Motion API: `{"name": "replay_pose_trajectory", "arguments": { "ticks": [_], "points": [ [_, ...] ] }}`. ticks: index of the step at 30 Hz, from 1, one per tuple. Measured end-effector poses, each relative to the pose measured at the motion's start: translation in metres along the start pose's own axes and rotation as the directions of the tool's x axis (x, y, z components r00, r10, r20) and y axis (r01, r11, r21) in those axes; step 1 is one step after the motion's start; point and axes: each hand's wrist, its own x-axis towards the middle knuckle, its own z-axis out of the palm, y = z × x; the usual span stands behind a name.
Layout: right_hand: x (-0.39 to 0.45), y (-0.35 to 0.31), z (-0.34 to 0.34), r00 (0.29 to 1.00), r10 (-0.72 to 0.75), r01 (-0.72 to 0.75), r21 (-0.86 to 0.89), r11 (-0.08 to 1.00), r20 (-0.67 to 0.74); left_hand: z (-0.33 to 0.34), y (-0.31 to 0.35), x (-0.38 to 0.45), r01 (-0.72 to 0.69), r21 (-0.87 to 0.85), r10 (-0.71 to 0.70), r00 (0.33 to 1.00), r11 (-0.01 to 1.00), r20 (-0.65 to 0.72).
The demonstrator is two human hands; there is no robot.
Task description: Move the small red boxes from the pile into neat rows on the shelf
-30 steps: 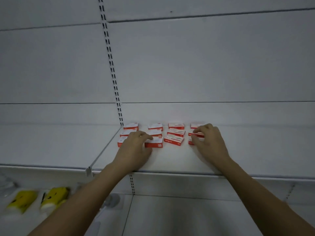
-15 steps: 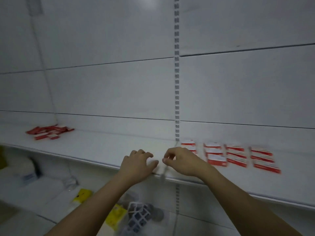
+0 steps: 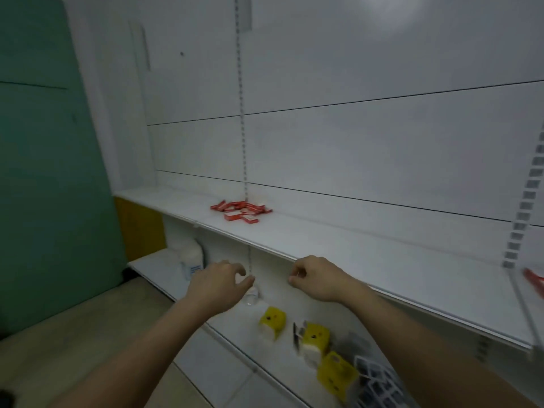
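Observation:
A loose pile of small red boxes (image 3: pixel 240 211) lies on the white shelf (image 3: pixel 353 245), far back and left of centre, against the back panel. One red box of the arranged rows (image 3: pixel 534 282) shows at the right edge of the frame. My left hand (image 3: pixel 219 285) hangs in the air in front of the shelf edge with its fingers loosely curled and holds nothing. My right hand (image 3: pixel 316 278) is beside it, just below the shelf's front edge, fingers curled in, with nothing visible in it. Both hands are well short of the pile.
A lower shelf (image 3: pixel 265 343) carries yellow boxes (image 3: pixel 272 318), puzzle cubes (image 3: pixel 374 378) and a white container (image 3: pixel 188 257). A green wall panel (image 3: pixel 53 172) stands at the left. Slotted uprights (image 3: pixel 243 113) run up the back panel.
My view has swung left from the arranged rows toward the pile. Both hands left the rows, came off the shelf and now hang in front of its edge, holding nothing.

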Motion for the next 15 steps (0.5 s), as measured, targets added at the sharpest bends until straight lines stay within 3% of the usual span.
{"name": "replay_pose_trajectory", "arguments": {
  "ticks": [3, 10, 15],
  "points": [
    [0.038, -0.025, 0.012, 0.999, -0.024, 0.024, 0.001, 1.000, 0.028, -0.010, -0.047, 0.019, 0.048, 0.018, -0.048, 0.999, 0.999, -0.004],
    [0.141, -0.040, 0.033, 0.997, -0.061, 0.059, 0.031, 0.998, 0.052, 0.007, -0.104, 0.084, 0.082, -0.115, -0.082, 0.997, 0.990, 0.007],
    [0.235, -0.034, 0.049, 0.998, -0.067, 0.066, 0.081, 0.995, 0.013, 0.018, -0.136, 0.157, 0.060, -0.061, -0.059, 0.998, 0.996, 0.023]
  ]
}}
